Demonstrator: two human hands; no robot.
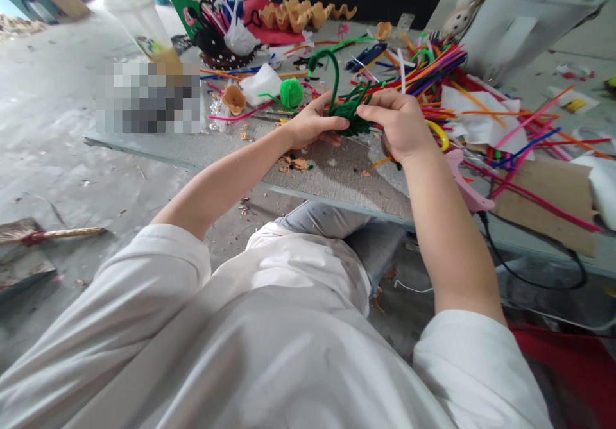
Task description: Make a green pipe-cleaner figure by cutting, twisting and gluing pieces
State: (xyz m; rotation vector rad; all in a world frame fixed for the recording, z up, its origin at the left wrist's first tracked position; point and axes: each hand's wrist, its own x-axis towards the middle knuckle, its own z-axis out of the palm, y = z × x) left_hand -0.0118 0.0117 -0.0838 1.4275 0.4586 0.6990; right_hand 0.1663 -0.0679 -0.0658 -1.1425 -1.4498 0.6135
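Observation:
A bundle of dark green pipe cleaners (350, 109) sits between both hands above the low grey table (337, 179). My left hand (312, 124) grips the bundle from the left with curled fingers. My right hand (399, 124) pinches the bundle's right end, fingers closed. One green stem (332, 70) arches up and back from the bundle. A yellow ring (439, 133) peeks out just behind my right wrist.
A heap of coloured pipe cleaners (433, 70) and white paper (476, 115) lies right of the hands. A green yarn ball (291, 93), an orange paper cup (234, 99), egg-carton pieces (298, 13) and a plastic drink cup (139, 22) stand behind. Cardboard (543, 204) and a black cable (529, 275) are at right.

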